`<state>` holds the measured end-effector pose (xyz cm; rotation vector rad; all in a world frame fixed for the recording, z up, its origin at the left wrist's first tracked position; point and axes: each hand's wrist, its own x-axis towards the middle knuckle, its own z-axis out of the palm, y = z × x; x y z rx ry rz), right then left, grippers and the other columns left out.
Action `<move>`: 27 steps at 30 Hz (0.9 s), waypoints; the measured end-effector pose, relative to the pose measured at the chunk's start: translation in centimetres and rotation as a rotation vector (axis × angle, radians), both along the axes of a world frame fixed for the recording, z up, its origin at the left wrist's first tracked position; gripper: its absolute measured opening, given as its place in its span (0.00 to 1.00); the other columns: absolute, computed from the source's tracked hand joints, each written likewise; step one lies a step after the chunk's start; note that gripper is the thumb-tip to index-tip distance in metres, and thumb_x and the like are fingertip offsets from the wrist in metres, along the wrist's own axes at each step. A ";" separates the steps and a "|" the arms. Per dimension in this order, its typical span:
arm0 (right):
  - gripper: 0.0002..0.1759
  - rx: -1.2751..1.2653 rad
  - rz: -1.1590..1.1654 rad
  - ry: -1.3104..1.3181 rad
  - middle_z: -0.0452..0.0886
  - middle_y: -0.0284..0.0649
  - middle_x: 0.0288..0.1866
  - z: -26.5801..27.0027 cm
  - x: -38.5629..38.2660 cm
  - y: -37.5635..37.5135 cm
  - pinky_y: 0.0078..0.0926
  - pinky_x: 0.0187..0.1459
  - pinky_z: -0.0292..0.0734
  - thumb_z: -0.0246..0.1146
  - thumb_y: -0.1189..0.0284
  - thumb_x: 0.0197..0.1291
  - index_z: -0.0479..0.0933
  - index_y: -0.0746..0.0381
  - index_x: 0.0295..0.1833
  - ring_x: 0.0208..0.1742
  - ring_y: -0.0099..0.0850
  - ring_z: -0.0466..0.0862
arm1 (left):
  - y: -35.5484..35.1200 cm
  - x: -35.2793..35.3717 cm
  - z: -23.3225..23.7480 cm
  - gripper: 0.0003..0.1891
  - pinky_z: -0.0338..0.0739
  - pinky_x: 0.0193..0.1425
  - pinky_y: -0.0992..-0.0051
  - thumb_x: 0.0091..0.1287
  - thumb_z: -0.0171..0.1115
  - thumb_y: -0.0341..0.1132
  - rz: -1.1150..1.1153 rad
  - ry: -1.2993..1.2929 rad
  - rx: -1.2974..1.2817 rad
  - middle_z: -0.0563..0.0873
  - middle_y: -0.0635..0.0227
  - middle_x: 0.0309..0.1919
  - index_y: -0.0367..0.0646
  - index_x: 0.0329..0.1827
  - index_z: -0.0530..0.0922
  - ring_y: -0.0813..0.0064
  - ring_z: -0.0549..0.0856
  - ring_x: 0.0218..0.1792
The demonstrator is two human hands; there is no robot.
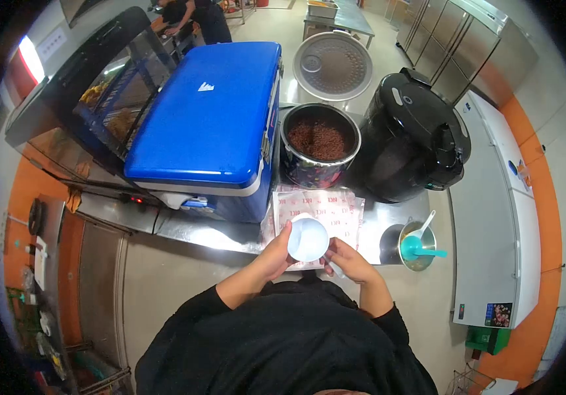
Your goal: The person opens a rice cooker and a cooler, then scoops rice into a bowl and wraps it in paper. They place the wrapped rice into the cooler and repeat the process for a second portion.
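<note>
My left hand (pixel 273 255) grips a small white bowl (pixel 309 239) by its left side, its pale round opening facing up toward me. On the bowl's right, my right hand (pixel 350 262) has its fingers curled closed, with a thin whitish item (pixel 336 268) showing beneath them that I cannot make out. Printed paper sheets (pixel 316 205) lie on the steel counter just beyond the bowl. Behind them stands an open round cooker (pixel 320 172) holding reddish-brown cooked grains (pixel 320 139); its grey lid (pixel 333 66) is swung up at the back.
A large blue cooler box (pixel 210 112) sits left of the cooker, beside a glass display case (pixel 118 105). To the right is a tall black cooker (pixel 411 135). A metal pot (pixel 418 263) with a turquoise ladle (pixel 414 249) stands near the counter's edge. A person (pixel 197 20) works far back.
</note>
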<state>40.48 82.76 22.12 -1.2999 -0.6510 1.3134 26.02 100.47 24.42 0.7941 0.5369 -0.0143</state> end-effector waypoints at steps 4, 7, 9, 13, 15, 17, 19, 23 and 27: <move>0.13 -0.090 -0.162 -0.544 0.80 0.39 0.41 2.9 6.9 -0.6 0.25 0.43 0.75 0.53 0.76 0.66 0.66 0.65 0.55 0.41 0.26 0.80 | 1.4 1.2 -1.1 0.34 0.70 0.66 0.60 0.79 0.29 0.62 0.089 0.014 -0.117 0.78 0.65 0.65 0.47 0.73 0.66 0.67 0.76 0.66; 0.08 -0.139 -0.323 -1.040 0.83 0.49 0.32 9.1 12.6 3.1 0.37 0.38 0.77 0.57 0.75 0.67 0.73 0.65 0.48 0.34 0.40 0.86 | 2.5 3.4 -0.5 0.33 0.73 0.68 0.58 0.78 0.32 0.61 0.137 -0.038 -0.203 0.76 0.61 0.67 0.46 0.73 0.66 0.62 0.76 0.68; 0.10 -0.205 -0.309 -1.376 0.83 0.55 0.35 12.6 15.7 6.9 0.49 0.39 0.76 0.59 0.68 0.67 0.76 0.64 0.47 0.38 0.57 0.83 | 3.3 4.7 -0.4 0.33 0.75 0.69 0.59 0.79 0.33 0.60 0.161 -0.071 -0.267 0.73 0.59 0.69 0.46 0.74 0.64 0.61 0.75 0.69; 0.08 -0.494 -0.006 -1.818 0.87 0.48 0.39 13.7 20.2 17.1 0.46 0.41 0.82 0.62 0.71 0.61 0.83 0.61 0.41 0.42 0.48 0.87 | 4.0 7.3 -2.8 0.33 0.69 0.74 0.59 0.79 0.33 0.59 0.249 -0.136 -0.258 0.70 0.60 0.71 0.45 0.76 0.61 0.61 0.72 0.71; 0.09 -0.649 0.150 -1.879 0.88 0.46 0.42 11.5 21.9 22.5 0.41 0.40 0.84 0.62 0.72 0.58 0.87 0.58 0.41 0.43 0.43 0.89 | 4.4 8.5 -4.0 0.34 0.68 0.74 0.58 0.79 0.34 0.60 0.283 -0.086 -0.256 0.70 0.60 0.71 0.46 0.76 0.60 0.59 0.71 0.71; 0.11 -0.667 0.183 -1.958 0.89 0.43 0.44 7.9 24.1 26.5 0.36 0.38 0.84 0.62 0.70 0.59 0.89 0.55 0.42 0.44 0.39 0.90 | 5.0 9.4 -6.2 0.33 0.68 0.73 0.58 0.78 0.36 0.61 0.294 -0.067 -0.276 0.71 0.62 0.71 0.47 0.76 0.61 0.61 0.71 0.71; 0.12 -0.728 0.309 -1.940 0.89 0.43 0.44 4.1 26.1 29.1 0.39 0.42 0.84 0.59 0.70 0.60 0.88 0.57 0.42 0.46 0.41 0.89 | 5.6 9.4 -9.1 0.32 0.69 0.72 0.61 0.77 0.40 0.61 0.278 -0.073 -0.309 0.72 0.65 0.69 0.49 0.74 0.62 0.67 0.73 0.69; 0.12 -0.688 0.502 -1.947 0.89 0.44 0.44 3.3 26.9 31.1 0.41 0.44 0.84 0.59 0.71 0.59 0.88 0.59 0.42 0.46 0.42 0.89 | 7.0 9.2 -9.8 0.28 0.75 0.62 0.66 0.77 0.42 0.59 0.155 0.033 -0.259 0.74 0.68 0.64 0.53 0.73 0.60 0.71 0.77 0.62; 0.11 -0.631 0.593 -1.880 0.88 0.45 0.44 5.5 25.8 30.3 0.40 0.44 0.84 0.61 0.72 0.57 0.88 0.59 0.41 0.46 0.42 0.89 | 7.8 9.6 -10.4 0.27 0.76 0.62 0.65 0.77 0.43 0.59 0.193 0.004 -0.228 0.74 0.67 0.64 0.52 0.71 0.61 0.70 0.78 0.61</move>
